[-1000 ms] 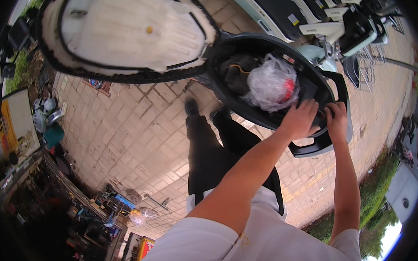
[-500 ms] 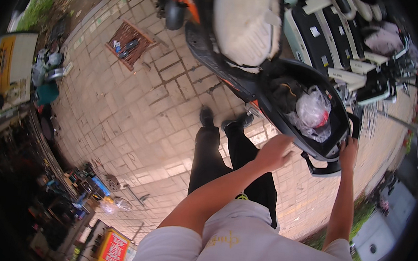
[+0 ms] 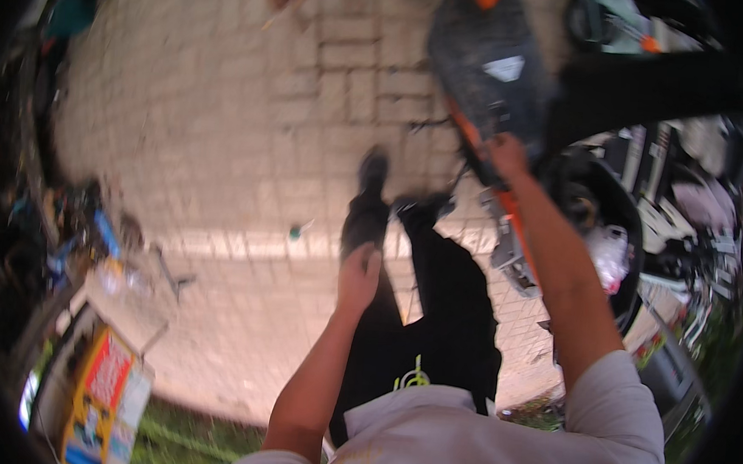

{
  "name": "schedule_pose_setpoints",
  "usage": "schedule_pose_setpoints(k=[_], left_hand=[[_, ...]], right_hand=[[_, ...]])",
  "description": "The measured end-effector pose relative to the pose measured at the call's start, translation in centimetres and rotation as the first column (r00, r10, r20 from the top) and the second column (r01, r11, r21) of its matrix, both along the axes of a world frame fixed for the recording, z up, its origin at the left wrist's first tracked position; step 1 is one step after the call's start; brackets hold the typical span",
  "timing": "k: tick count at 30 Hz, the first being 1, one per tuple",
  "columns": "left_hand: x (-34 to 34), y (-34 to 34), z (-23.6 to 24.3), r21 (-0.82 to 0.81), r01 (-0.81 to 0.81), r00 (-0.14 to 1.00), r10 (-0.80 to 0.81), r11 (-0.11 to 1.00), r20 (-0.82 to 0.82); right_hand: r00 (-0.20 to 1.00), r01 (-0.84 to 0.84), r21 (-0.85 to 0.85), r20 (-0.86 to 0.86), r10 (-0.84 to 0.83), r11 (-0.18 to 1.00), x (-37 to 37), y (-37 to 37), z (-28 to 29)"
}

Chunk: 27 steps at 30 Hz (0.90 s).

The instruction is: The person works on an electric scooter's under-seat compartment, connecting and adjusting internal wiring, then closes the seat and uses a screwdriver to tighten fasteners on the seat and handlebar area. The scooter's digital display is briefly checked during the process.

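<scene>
My left hand (image 3: pixel 359 275) hangs in front of my dark trouser leg. Its fingers are blurred and mostly turned out of sight. Reaching forward over the scooter, my right hand (image 3: pixel 507 158) is at the rear edge of the dark footboard (image 3: pixel 492 65). Motion smears its fingers, so I cannot tell whether they grip anything. Below my right forearm the scooter's orange side trim (image 3: pixel 520 241) shows. The open black storage compartment (image 3: pixel 630 290) lies to the right of that arm, with a clear plastic bag (image 3: pixel 608 253) holding something red inside. A dark raised seat (image 3: pixel 652 92) stretches off to the right.
Boxes and light-coloured parts (image 3: pixel 674 221) are piled beyond the scooter. Brick paving (image 3: pixel 248 156) spreads to my left, with a small green item (image 3: pixel 296 232) on it. A yellow-and-red box (image 3: pixel 103 386) stands at lower left, near tools and parts along the left side.
My view has shifted forward along the scooter. My right hand has left the compartment's rear rim and reached toward the footboard. My left hand has swung away from the scooter to my leg.
</scene>
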<state>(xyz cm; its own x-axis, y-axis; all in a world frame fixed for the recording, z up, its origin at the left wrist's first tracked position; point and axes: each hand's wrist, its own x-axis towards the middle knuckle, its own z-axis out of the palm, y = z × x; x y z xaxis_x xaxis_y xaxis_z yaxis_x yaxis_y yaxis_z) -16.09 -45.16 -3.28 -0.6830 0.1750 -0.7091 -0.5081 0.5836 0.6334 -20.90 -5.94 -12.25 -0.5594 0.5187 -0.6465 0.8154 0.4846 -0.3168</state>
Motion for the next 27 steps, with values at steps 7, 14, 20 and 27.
schedule_pose_setpoints(k=[7, 14, 20, 27], left_hand=[[9.9, -18.5, -13.2, -0.487, 0.063, 0.998, -0.068, 0.871, 0.007], [12.7, -29.1, -32.3, -0.422, -0.539, 0.697, 0.667, 0.729, 0.263], [7.0, -27.6, -42.3, -0.507, -0.742, 0.436, 0.89, 0.439, 0.134], [3.0, -27.9, -50.4, -0.666, -0.67, 0.412, 0.911, 0.328, 0.035]], right_hand=[[0.993, -0.038, -0.274, -0.12, 0.005, 0.961, 3.5, -7.2, -5.5], [0.958, 0.119, -0.139, -0.244, -0.151, 0.983, 7.6, -8.9, -3.5], [0.942, 0.226, 0.329, -0.314, -0.12, 0.917, 3.3, 0.1, -4.0], [0.97, 0.002, 0.598, -0.197, 0.145, 0.801, -0.3, 3.6, -8.9]])
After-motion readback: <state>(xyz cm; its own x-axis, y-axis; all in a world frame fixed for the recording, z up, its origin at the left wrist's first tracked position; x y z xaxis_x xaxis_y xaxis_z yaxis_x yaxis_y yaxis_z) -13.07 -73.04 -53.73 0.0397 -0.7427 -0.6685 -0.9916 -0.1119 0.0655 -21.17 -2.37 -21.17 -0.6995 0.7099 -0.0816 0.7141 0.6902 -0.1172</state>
